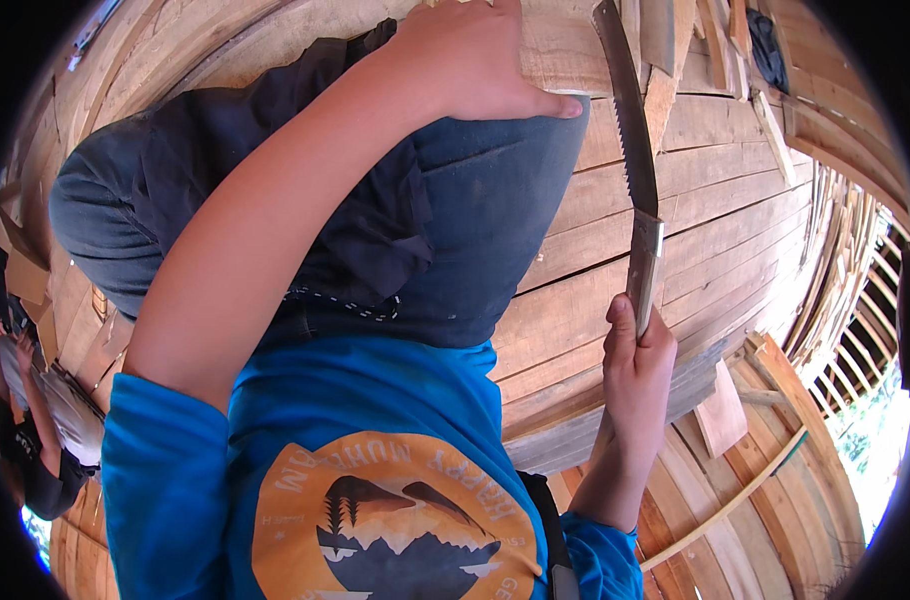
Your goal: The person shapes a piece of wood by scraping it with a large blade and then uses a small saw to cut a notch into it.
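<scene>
In my right hand [637, 375] is the handle of a handsaw [638, 150], fingers closed round it with the thumb lying along the grip. Its dark, slightly curved blade points away from me, toothed edge to the left. My left hand [465, 60] reaches across to the far side and presses on a pale wooden board [565, 50] by my raised knee. The left thumb stretches along the board's near edge; the fingertips are cut off by the top of the picture. A narrow gap separates the blade from the board's right end.
I sit on a plank floor [585, 240]. Loose offcuts [700, 40] lie at the far right, near a dark cloth or bag [767, 50]. A thin wooden strip [730, 500] lies across planks at lower right. Another person [50, 420] is at the left edge.
</scene>
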The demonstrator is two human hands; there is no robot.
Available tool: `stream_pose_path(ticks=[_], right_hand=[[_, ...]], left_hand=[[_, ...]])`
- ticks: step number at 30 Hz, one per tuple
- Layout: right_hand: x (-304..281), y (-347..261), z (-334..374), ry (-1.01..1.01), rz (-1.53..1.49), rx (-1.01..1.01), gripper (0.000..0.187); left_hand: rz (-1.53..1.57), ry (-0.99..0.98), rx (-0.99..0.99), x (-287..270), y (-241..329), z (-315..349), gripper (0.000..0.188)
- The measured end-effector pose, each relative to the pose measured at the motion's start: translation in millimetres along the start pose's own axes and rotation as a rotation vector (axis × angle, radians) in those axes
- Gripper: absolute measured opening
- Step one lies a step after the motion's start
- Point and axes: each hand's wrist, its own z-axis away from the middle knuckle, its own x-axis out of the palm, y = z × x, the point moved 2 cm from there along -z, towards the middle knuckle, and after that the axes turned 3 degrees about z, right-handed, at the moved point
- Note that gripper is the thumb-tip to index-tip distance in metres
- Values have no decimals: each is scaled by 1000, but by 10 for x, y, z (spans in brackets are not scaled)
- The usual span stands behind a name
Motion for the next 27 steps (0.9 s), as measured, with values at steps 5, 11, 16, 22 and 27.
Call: stream_pose_path(ticks=[5,11,16,22,27], right_hand=[[51,-20,59,15,-5,15,35],[65,152,450,60,-32,121,31],[-43,322,874,56,8,169,30],[-161,384,937,96,-206,238,31],[-34,-106,-46,162,-228,-28,35]], left_hand=[[10,16,-2,18,35,6,88],[3,74,-62,265,-152,-206,93],[236,-28,-252,69,-249,-117,104],[191,-18,-124,-9,-102,27,99],[-34,213,22,256,-113,92,93]])
